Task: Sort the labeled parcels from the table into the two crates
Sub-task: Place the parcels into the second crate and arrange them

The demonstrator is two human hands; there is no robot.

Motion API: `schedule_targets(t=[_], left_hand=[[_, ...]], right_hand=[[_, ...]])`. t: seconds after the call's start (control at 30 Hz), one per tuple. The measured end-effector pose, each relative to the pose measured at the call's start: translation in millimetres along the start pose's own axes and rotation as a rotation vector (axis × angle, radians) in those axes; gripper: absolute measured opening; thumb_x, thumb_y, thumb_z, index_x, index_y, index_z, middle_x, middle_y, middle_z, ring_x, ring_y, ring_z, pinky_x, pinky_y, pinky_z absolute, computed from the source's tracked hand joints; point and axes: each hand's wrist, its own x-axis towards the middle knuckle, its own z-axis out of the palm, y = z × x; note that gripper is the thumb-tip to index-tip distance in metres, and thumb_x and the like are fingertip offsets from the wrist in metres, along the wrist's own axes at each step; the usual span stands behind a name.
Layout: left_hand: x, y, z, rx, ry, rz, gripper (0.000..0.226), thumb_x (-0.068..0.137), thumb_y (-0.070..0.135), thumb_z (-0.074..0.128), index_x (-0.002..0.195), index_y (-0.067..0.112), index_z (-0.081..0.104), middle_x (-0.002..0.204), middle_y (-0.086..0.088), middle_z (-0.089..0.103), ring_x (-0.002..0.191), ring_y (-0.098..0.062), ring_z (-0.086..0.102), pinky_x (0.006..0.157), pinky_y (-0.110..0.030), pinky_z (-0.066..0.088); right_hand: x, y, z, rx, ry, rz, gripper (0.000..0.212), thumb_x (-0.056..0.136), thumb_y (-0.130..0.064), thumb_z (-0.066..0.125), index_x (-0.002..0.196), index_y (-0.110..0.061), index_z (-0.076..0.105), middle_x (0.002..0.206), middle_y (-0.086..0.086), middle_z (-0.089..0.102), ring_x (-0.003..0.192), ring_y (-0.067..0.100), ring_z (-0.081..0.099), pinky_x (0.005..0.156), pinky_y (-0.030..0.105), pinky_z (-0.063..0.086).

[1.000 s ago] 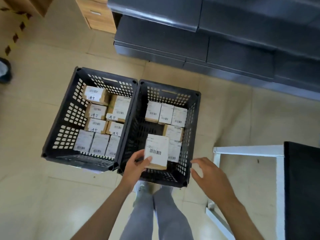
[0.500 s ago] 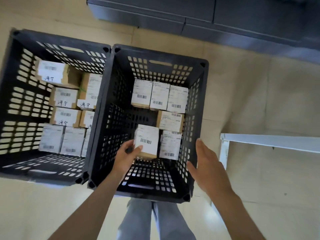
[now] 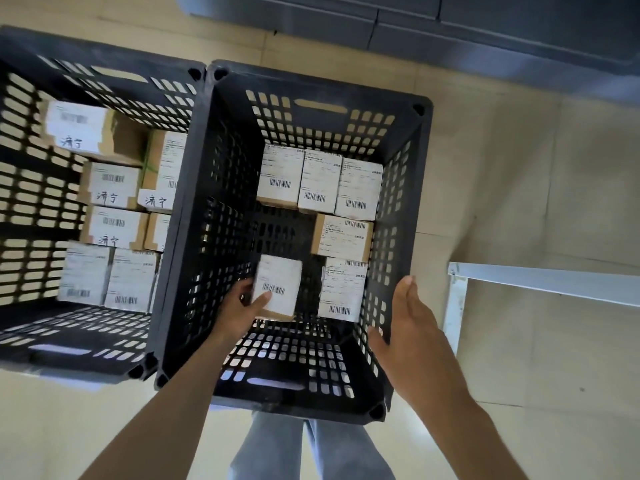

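On the left I see the first crate (image 3: 104, 77), black moulded plastic with slotted, grid-cut walls and a hand slot in its far wall. It holds brown cardboard boxes with white printed labels and barcodes; several of them (image 3: 110, 183) carry handwritten black characters, and a near row of three white-faced boxes (image 3: 128, 280) stands side by side. The image there is slightly blurred, so I cannot read the print.

Touching its right wall is the second crate (image 3: 311, 98), same black perforated plastic, square corners with round bosses. Along its far wall three labelled parcels (image 3: 320, 183) sit in a row, edges touching. Nearer, against the right wall, lie one brown parcel (image 3: 343, 239) with its label turned sideways and a white-labelled one (image 3: 341, 291) just nearer than it.

My left hand (image 3: 239, 310) reaches down inside this crate and holds the parcel (image 3: 278, 289), a small rectangular cardboard box with a white barcode label facing up; the thumb lies across the label's near left edge and the fingers curl round the left side. It sits left of the white-labelled one, with a gap between them.

My right hand (image 3: 412, 327) is by the crate's right wall, palm turned inward, fingers straight and together, holding nothing.

Far right, a pale metal table frame (image 3: 540, 282) stands on beige floor tiles.
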Motion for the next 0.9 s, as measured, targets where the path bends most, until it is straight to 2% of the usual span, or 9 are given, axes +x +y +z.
schedule_targets(t=[0.1,0.17,0.27,0.33,0.43,0.57,0.73,0.9], left_hand=[[8,-9,3,0.105,-0.065,-0.008,0.068,0.093,0.006,0.075,0.152,0.013,0.041,0.142,-0.009,0.060,0.126,-0.026,0.059,0.098,-0.034,0.048],[10,-11,8,0.187,-0.074,0.018,0.091,0.088,-0.001,0.078,0.161,0.019,0.028,0.154,-0.006,0.050,0.141,-0.027,0.048,0.111,-0.037,0.041],[7,-9,19,0.295,-0.006,0.053,0.123,0.078,0.007,0.089,0.165,0.036,0.007,0.168,-0.003,0.029,0.153,-0.025,0.031,0.121,-0.044,0.032],[4,-8,28,0.399,0.040,0.067,0.132,0.074,0.019,0.094,0.163,0.044,0.000,0.167,-0.008,0.027,0.150,-0.031,0.036,0.117,-0.051,0.039],[1,-5,42,0.578,0.065,0.066,0.135,0.073,0.034,0.095,0.158,0.053,-0.008,0.164,-0.011,0.024,0.140,-0.037,0.047,0.103,-0.056,0.052],[2,-5,45,0.677,0.053,0.080,0.127,0.074,0.038,0.092,0.159,0.049,-0.002,0.154,-0.009,0.028,0.116,-0.034,0.063,0.089,-0.048,0.059],[8,21,51,0.474,0.123,-0.016,0.117,0.071,0.042,0.090,0.158,0.041,0.011,0.147,-0.012,0.035,0.120,-0.037,0.057,0.096,-0.048,0.054],[22,43,64,0.178,0.212,-0.180,0.111,0.071,0.046,0.089,0.155,0.040,0.016,0.147,-0.015,0.039,0.127,-0.041,0.052,0.102,-0.049,0.050]], right_hand=[[-1,-2,7,0.006,-0.004,0.028,0.097,0.102,-0.049,0.047,0.158,-0.011,-0.023,0.170,0.005,-0.017,0.149,0.024,0.028,0.114,0.047,0.042],[-2,-3,9,0.019,-0.014,0.042,0.099,0.102,-0.049,0.047,0.156,-0.013,-0.028,0.168,0.002,-0.024,0.147,0.024,0.033,0.114,0.050,0.041],[-3,-4,11,0.064,-0.018,0.062,0.101,0.101,-0.047,0.049,0.155,-0.016,-0.031,0.168,-0.002,-0.025,0.138,0.025,0.046,0.111,0.051,0.044],[-3,-4,12,0.083,-0.022,0.072,0.102,0.101,-0.047,0.050,0.154,-0.017,-0.031,0.167,-0.003,-0.026,0.134,0.026,0.051,0.110,0.050,0.046],[-2,-4,12,0.086,-0.031,0.072,0.101,0.102,-0.046,0.050,0.155,-0.017,-0.031,0.167,-0.003,-0.028,0.133,0.027,0.052,0.110,0.049,0.045],[-1,-1,15,0.099,-0.020,0.045,0.102,0.102,-0.047,0.049,0.153,-0.018,-0.034,0.167,-0.002,-0.029,0.146,0.026,0.037,0.117,0.049,0.037],[0,1,18,0.150,0.000,0.032,0.106,0.101,-0.045,0.052,0.151,-0.021,-0.038,0.167,-0.004,-0.029,0.146,0.027,0.037,0.116,0.049,0.039],[-3,5,21,0.181,0.015,0.010,0.109,0.100,-0.045,0.054,0.144,-0.029,-0.044,0.165,-0.010,-0.031,0.152,0.024,0.022,0.120,0.049,0.033]])
